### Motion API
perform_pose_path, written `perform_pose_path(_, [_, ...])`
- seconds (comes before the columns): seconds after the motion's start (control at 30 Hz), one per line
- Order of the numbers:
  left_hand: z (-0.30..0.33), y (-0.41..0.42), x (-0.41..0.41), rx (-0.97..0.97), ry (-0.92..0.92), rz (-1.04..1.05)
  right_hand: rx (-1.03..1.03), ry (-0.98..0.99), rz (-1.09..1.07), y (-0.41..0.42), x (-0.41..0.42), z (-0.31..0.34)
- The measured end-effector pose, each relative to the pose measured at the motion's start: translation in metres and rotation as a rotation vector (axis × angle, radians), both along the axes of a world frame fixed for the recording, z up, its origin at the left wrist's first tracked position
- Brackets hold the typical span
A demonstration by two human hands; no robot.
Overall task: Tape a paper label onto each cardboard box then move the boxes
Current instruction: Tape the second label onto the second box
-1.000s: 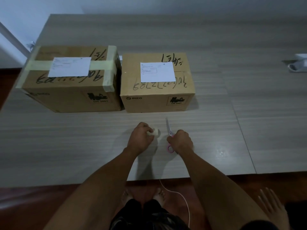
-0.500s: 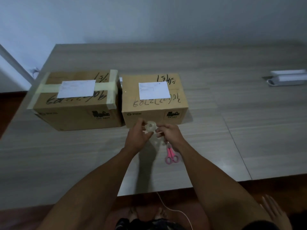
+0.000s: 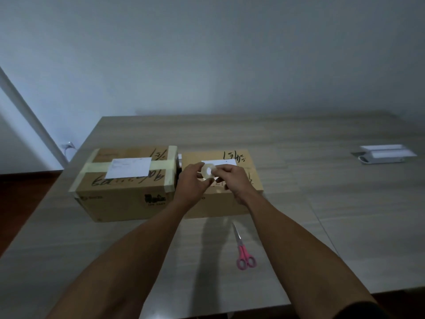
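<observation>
Two cardboard boxes stand side by side on the table. The left box has pale tape bands and a white paper label on top. The right box carries a white label, mostly hidden behind my hands. A small clear tape roll is held above the right box. My left hand grips the roll and my right hand pinches at its right edge.
Pink-handled scissors lie on the wooden table in front of the right box. A white flat object sits at the far right. The table's left edge runs close beside the left box, with dark floor beyond.
Both hands rose from the table's front with the tape roll to above the right box. My right hand let go of the scissors, which now lie on the table. The view tilted upward.
</observation>
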State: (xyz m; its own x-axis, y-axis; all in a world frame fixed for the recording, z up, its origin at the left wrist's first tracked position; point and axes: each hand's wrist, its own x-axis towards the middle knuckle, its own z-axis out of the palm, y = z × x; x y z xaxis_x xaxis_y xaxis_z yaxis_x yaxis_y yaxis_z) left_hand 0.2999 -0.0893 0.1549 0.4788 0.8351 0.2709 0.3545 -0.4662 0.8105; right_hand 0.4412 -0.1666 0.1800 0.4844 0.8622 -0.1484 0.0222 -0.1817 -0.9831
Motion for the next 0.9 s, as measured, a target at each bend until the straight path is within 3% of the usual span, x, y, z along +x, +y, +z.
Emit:
perform_pose_path(0.23, [0.02, 0.016, -0.003, 0.045, 0.053, -0.028, 0.009, -0.051, 0.056, 0.023, 0.011, 0.036])
perform_pose_path(0.67, [0.024, 0.035, -0.01, 0.036, 0.09, -0.138, 0.072, -0.152, 0.109, 0.028, 0.017, 0.044])
perform_pose_path(0.9, [0.021, 0.034, -0.01, -0.032, 0.081, -0.146, -0.028, -0.253, 0.158, 0.035, 0.015, 0.039])
